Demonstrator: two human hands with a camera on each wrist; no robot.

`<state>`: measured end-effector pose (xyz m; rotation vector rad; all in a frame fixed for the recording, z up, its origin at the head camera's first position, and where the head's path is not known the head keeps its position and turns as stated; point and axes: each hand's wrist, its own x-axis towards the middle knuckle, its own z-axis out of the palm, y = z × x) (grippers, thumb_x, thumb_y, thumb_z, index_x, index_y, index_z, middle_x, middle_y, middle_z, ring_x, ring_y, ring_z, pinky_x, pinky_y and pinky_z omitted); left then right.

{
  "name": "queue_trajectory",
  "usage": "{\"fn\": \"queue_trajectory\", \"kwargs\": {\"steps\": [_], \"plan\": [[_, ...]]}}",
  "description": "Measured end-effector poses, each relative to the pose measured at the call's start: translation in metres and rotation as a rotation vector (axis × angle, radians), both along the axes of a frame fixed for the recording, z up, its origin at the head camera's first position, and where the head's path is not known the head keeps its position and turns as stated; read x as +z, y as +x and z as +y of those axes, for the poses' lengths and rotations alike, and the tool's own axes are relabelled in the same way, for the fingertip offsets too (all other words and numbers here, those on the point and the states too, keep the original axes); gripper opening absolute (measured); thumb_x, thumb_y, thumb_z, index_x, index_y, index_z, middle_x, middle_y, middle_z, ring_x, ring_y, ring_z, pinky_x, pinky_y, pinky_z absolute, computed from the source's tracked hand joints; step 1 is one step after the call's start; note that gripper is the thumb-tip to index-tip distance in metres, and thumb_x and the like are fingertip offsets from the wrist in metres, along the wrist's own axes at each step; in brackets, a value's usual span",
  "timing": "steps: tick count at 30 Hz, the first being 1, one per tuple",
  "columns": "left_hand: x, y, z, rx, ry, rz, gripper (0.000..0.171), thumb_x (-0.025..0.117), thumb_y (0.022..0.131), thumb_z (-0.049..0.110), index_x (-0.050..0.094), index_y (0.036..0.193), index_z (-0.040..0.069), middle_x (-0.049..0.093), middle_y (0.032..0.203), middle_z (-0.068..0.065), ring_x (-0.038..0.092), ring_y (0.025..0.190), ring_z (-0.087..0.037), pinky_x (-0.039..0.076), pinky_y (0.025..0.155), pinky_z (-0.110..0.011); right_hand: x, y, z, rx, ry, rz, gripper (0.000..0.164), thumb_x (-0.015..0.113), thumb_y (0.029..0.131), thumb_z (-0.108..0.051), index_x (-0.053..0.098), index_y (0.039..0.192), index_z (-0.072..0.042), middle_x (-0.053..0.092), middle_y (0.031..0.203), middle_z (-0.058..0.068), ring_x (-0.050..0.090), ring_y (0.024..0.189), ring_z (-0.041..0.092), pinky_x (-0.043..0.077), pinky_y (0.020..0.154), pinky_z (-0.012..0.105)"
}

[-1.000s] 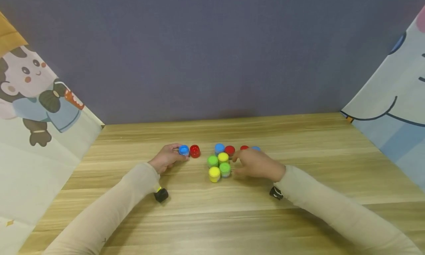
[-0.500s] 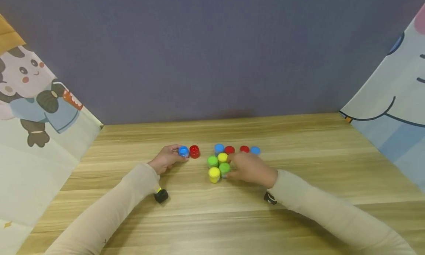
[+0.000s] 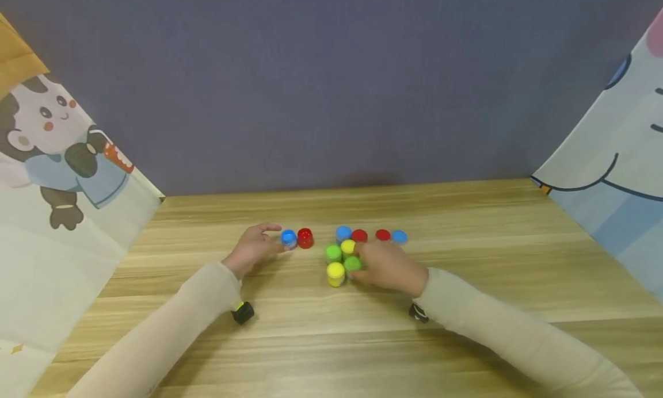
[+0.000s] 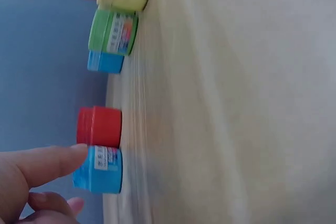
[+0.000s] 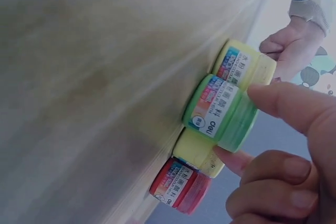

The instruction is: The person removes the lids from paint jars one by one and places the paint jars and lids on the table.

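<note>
My right hand (image 3: 391, 266) pinches the lid of a green paint jar (image 5: 216, 109) between thumb and a fingertip. That jar stands in a cluster of lidded jars, with a yellow jar (image 3: 335, 274) in front and others behind: a second yellow jar (image 3: 349, 247), a second green jar (image 3: 333, 253), a blue jar (image 3: 343, 233) and a red jar (image 3: 359, 235). My left hand (image 3: 252, 251) has its fingers spread beside an uncapped blue jar (image 3: 288, 238), thumb close to its rim. Against it stands an uncapped red jar (image 3: 305, 238).
A red lid (image 3: 383, 234) and a blue lid (image 3: 399, 237) lie flat behind my right hand. The wooden table (image 3: 290, 346) ends at a dark grey panel (image 3: 331, 99). Printed cartoon sheets (image 3: 57, 156) flank both sides.
My right hand has moved left from beside the cluster and taken hold of the green jar, uncovering the two lids. My left hand has let go of the blue jar and drawn back slightly.
</note>
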<state>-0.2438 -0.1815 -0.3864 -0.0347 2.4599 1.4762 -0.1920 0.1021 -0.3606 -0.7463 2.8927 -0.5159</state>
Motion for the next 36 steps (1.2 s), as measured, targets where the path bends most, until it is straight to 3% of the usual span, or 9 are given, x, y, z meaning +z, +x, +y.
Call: {"fn": "queue_trajectory", "kwargs": {"steps": [4, 9, 19, 28, 36], "plan": [[0.001, 0.011, -0.002, 0.013, -0.034, 0.045, 0.056, 0.072, 0.081, 0.013, 0.048, 0.131, 0.005, 0.042, 0.066, 0.0, 0.036, 0.056, -0.011, 0.036, 0.054, -0.027, -0.004, 0.001, 0.003, 0.009, 0.006, 0.012, 0.029, 0.072, 0.08, -0.032, 0.051, 0.07, -0.015, 0.045, 0.058, -0.003, 0.04, 0.05, 0.009, 0.033, 0.046, 0.023], [0.008, 0.025, 0.001, 0.004, -0.034, 0.062, 0.051, 0.072, 0.08, 0.011, 0.049, 0.126, 0.004, 0.041, 0.064, 0.001, 0.032, 0.051, -0.01, 0.033, 0.048, -0.024, -0.004, 0.007, 0.009, 0.054, -0.021, 0.015, 0.024, 0.071, 0.08, -0.03, 0.053, 0.072, -0.017, 0.039, 0.053, -0.008, 0.036, 0.047, 0.005, 0.03, 0.045, 0.021], [0.018, 0.055, 0.024, -0.104, -0.05, 0.09, 0.042, 0.071, 0.08, 0.011, 0.057, 0.12, 0.005, 0.041, 0.061, 0.0, 0.034, 0.051, -0.011, 0.031, 0.047, -0.022, -0.006, 0.024, 0.014, 0.153, -0.019, -0.02, 0.019, 0.071, 0.081, -0.03, 0.057, 0.082, -0.017, 0.044, 0.06, -0.009, 0.039, 0.051, 0.003, 0.037, 0.047, 0.02], [0.019, 0.084, 0.054, -0.337, 0.027, 0.112, 0.033, 0.073, 0.079, 0.01, 0.062, 0.11, 0.003, 0.038, 0.057, 0.002, 0.034, 0.051, -0.011, 0.034, 0.051, -0.022, -0.006, 0.04, 0.012, 0.252, 0.002, 0.041, 0.026, 0.07, 0.08, -0.029, 0.062, 0.096, -0.011, 0.045, 0.061, -0.013, 0.038, 0.05, 0.001, 0.037, 0.046, 0.019], [0.011, 0.096, 0.072, -0.503, 0.086, 0.038, 0.037, 0.074, 0.078, 0.01, 0.06, 0.113, 0.008, 0.041, 0.058, 0.004, 0.037, 0.051, -0.009, 0.035, 0.048, -0.02, 0.0, 0.048, 0.009, 0.323, -0.021, -0.024, 0.024, 0.071, 0.078, -0.024, 0.063, 0.097, -0.011, 0.051, 0.066, -0.011, 0.04, 0.052, 0.0, 0.04, 0.048, 0.018]]}}
